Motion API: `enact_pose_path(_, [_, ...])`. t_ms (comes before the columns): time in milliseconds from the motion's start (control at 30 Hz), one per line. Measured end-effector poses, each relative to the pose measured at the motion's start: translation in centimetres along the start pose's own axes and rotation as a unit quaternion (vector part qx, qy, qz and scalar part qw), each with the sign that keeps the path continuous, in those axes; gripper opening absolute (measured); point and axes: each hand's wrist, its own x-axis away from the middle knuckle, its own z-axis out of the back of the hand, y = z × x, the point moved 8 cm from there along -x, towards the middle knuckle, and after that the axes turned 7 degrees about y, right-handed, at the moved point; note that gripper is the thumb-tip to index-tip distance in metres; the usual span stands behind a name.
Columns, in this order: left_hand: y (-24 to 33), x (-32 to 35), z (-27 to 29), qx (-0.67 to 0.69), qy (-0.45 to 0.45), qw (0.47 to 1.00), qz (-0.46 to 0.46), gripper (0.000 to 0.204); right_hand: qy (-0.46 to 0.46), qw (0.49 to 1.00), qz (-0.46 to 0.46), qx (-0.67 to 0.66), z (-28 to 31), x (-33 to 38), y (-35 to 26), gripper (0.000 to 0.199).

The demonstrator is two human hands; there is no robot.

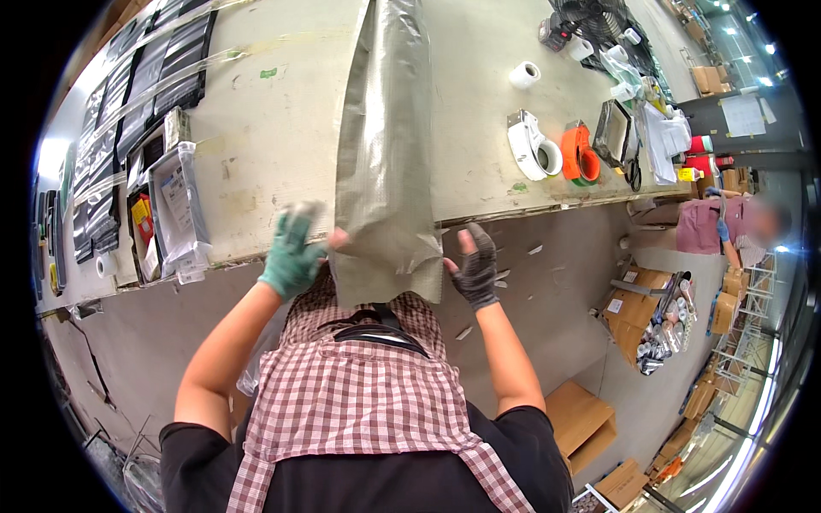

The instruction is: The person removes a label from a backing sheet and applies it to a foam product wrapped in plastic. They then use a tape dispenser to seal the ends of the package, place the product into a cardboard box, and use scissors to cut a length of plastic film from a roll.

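Counter (286, 128) bears a long grey-green sheet (385, 162), seemingly already folded lengthwise, its overhanging near end apparently not yet secured, lying between the left hand (293, 257), whose spread fingers reach its left border, and the right hand (477, 272), whose parted fingers sit just beside its right, neither visibly gripping.

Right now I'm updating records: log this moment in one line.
left hand: open, green-gloved | right hand: open, grey-gloved | olive-grey plastic sheeting: between hands, overhanging worktable
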Motion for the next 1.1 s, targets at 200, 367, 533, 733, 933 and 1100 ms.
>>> enact_pose_path(200, [4.0, -3.3, -4.7, 0.194, -0.247, 0.928, -0.199, 0.052, -0.084, 0.964, 0.114, -0.226, -1.6, -3.5, -3.8, 0.026])
enact_pose_path(367, [-4.6, -2.3, -9.5, 0.577, 0.051, 0.616, 0.534, 0.021, 0.058, 0.843, -0.393, -0.362, -6.9, -5.9, 3.2, 0.033])
enact_pose_path(533, [-4.1, -6.3, -10.7, 0.274, 0.002, 0.907, 0.319, 0.062, -0.010, 0.852, -0.491, -0.181, -10.3, -5.9, 6.1, 0.044])
enact_pose_path(733, [5.9, -14.5, -8.5, -0.047, -0.057, 0.875, -0.479, 0.059, -0.002, 0.964, -0.261, -0.041, -3.1, -13.8, 15.6, 0.032])
enact_pose_path(933, [12.6, -17.0, -13.2, -0.170, 0.010, 0.805, -0.568, 0.050, -0.197, 0.847, -0.382, 0.315, 7.9, -15.9, 34.5, 0.053])
enact_pose_path(1100, [23.3, -19.1, -16.4, 0.025, -0.034, 0.918, -0.395, 0.037, -0.129, 0.872, -0.452, 0.136, 9.7, -11.8, 35.0, 0.051])
